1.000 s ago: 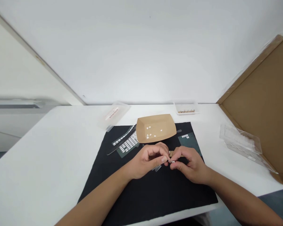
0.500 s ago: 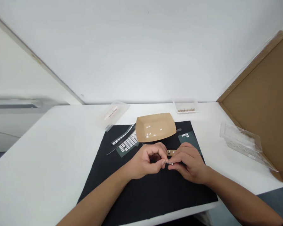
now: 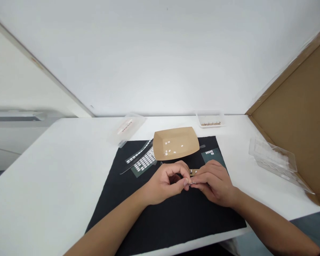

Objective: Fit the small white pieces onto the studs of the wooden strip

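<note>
Left of centre, a clouded plastic lid (image 3: pixel 128 128) lay by the far corner of the black mat (image 3: pixel 149 227). A dark curved tool (image 3: pixel 140 158) rested among sheets of white ovals (image 3: pixel 146 162), partly hidden by the brown tray (image 3: pixel 180 139). At lower centre, the left hand (image 3: pixel 166 183) pinched a small shiny piece (image 3: pixel 193 183), thumb against finger; the right hand (image 3: pixel 217 185) had its fingertips closed on it too, blocking part of a brown strip (image 3: pixel 194 172) and a green sheet (image 3: pixel 216 160). At far right, I saw a clear case (image 3: pixel 274 156) near cardboard (image 3: pixel 296 106).
</note>
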`<action>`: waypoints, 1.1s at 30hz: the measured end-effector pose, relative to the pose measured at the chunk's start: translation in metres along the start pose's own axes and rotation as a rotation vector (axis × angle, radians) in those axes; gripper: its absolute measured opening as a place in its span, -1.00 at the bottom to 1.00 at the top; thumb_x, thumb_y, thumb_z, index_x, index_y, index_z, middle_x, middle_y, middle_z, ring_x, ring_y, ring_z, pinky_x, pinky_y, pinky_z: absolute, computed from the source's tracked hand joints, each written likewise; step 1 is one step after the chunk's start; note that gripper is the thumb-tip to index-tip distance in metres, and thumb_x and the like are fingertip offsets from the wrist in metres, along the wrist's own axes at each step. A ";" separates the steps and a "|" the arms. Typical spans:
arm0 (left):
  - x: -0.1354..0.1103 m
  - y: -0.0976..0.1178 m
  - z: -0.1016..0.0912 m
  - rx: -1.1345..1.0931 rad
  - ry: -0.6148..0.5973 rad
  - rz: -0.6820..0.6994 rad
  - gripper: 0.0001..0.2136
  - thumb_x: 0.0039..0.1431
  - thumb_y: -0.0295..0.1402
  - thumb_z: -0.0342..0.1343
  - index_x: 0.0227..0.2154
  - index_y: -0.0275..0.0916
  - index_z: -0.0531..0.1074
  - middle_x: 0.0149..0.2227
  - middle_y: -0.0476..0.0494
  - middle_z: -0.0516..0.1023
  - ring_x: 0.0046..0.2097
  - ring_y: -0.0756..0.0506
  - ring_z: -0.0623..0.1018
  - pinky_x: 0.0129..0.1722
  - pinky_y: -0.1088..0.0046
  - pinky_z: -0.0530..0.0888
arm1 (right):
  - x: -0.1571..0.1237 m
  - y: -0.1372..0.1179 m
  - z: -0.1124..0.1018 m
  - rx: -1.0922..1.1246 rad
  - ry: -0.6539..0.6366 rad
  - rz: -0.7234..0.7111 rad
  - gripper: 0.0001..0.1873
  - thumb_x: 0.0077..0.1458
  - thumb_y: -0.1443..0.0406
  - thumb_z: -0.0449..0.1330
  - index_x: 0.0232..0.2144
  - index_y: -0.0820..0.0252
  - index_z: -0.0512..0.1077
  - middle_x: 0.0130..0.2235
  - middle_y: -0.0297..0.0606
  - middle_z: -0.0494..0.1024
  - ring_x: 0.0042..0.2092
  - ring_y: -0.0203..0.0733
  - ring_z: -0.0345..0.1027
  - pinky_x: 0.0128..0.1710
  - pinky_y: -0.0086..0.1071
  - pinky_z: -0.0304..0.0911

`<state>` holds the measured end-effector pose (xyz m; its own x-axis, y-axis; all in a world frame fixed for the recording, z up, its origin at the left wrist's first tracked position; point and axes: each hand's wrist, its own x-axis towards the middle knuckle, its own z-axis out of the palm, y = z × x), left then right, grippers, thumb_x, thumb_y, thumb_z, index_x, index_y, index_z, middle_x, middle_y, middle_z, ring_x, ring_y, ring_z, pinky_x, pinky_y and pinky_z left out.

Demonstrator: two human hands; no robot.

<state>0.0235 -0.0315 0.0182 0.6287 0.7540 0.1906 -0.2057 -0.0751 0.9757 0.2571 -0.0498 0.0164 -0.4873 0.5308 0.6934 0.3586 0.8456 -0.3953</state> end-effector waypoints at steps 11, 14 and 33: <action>0.003 0.001 -0.006 0.010 -0.041 0.093 -0.80 0.37 -0.24 0.30 -0.16 -0.29 0.68 -0.30 -0.27 0.64 -0.23 -0.11 0.65 -0.42 0.51 0.57 | 0.000 0.003 -0.003 0.019 0.037 0.024 -0.85 0.39 0.37 0.29 -0.03 0.06 0.50 -0.22 -0.32 0.71 -0.20 -0.22 0.62 -0.21 -0.28 0.33; 0.004 -0.001 -0.007 0.040 -0.025 0.096 -0.82 0.23 -0.28 0.43 -0.18 -0.27 0.69 -0.30 -0.24 0.64 -0.20 -0.11 0.64 -0.42 0.55 0.53 | 0.001 0.005 -0.002 0.008 0.043 0.009 -0.86 0.39 0.37 0.29 -0.04 0.10 0.51 -0.23 -0.31 0.70 -0.22 -0.23 0.60 -0.22 -0.29 0.33; 0.002 0.006 -0.001 0.108 0.120 -0.017 -0.82 0.34 -0.26 0.32 -0.17 -0.26 0.72 -0.20 -0.22 0.61 -0.45 0.06 0.55 -0.60 0.64 0.54 | 0.001 0.009 -0.003 -0.043 0.089 -0.014 -0.80 0.32 0.44 0.35 -0.07 0.11 0.50 -0.24 -0.32 0.72 -0.24 -0.22 0.61 -0.24 -0.27 0.32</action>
<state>0.0230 -0.0298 0.0245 0.5355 0.8280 0.1663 -0.1099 -0.1270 0.9858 0.2622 -0.0423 0.0156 -0.4200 0.5106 0.7503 0.3876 0.8485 -0.3604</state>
